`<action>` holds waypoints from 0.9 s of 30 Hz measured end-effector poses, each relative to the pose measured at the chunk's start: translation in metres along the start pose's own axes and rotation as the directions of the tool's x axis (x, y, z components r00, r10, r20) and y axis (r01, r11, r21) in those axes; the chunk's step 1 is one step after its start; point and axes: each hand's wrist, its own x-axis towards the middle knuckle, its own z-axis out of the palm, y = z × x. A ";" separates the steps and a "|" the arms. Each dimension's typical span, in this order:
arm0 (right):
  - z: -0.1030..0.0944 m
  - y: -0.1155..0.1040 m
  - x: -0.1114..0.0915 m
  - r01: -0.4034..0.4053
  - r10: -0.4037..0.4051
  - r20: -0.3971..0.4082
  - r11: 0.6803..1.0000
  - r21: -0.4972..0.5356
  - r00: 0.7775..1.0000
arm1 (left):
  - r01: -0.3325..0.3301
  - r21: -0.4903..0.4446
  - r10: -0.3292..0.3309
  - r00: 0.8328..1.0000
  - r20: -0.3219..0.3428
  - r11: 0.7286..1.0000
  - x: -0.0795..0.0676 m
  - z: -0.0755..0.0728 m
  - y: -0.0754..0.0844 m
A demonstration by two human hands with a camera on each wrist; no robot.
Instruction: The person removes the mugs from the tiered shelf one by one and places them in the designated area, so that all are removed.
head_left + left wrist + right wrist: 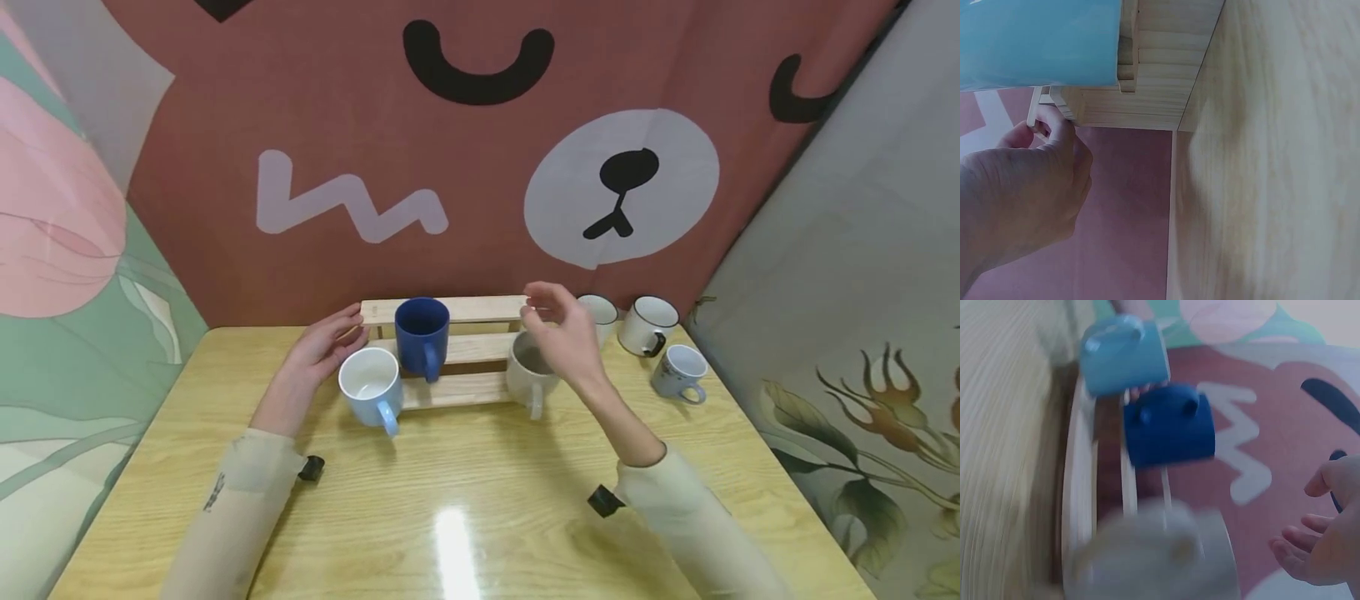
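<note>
A stepped wooden rack (480,308) stands at the back of the table. My left hand (318,346) holds the left end of its top slat, thumb and fingers bent round the wood in the left wrist view. Three mugs sit on the rack with handles toward me: a light blue mug (371,392) low at the left, a dark blue mug (422,337) higher up, and a greyish-white mug (523,379) low at the right. Above and behind that last mug, my right hand (566,333) has loosely bent fingers and nothing in its grasp in the right wrist view.
Right of the rack are a white dark-rimmed mug (600,310), partly behind my right hand, another white mug (647,325) with a black handle, and a small patterned mug (675,373). A printed cloth (337,275) hangs behind the wooden table (390,500).
</note>
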 end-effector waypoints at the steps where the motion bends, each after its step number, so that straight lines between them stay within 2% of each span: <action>1: 0.008 -0.003 0.001 -0.002 0.002 0.009 1.000 0.024 1.000 | -0.003 -0.016 0.003 1.000 0.005 1.000 0.001 0.001 0.001; 4: 0.033 -0.008 0.001 -0.028 0.023 0.056 0.996 0.081 0.998 | 0.000 -0.058 0.000 1.000 0.007 0.998 0.007 0.004 0.002; 6: 0.048 -0.009 -0.001 -0.080 0.071 0.101 0.993 0.085 0.992 | 0.005 -0.079 -0.005 1.000 0.009 0.997 0.010 0.005 0.002; 10: 0.076 -0.007 -0.003 -0.173 0.160 0.200 0.984 0.050 0.967 | 0.009 -0.034 -0.010 1.000 -0.010 0.999 0.009 0.004 0.001; 13: 0.093 -0.002 -0.001 -0.198 0.186 0.245 0.980 0.024 0.952 | 0.004 -0.022 -0.004 1.000 -0.006 1.000 0.008 0.005 0.001; 21: 0.115 0.010 0.003 -0.281 0.253 0.290 0.958 0.059 0.923 | 0.009 -0.061 -0.008 1.000 0.014 0.998 0.013 0.007 0.000; 27: 0.126 0.014 0.003 -0.270 0.241 0.287 0.961 0.065 0.927 | 0.009 -0.065 -0.008 1.000 0.008 0.998 0.012 0.006 0.001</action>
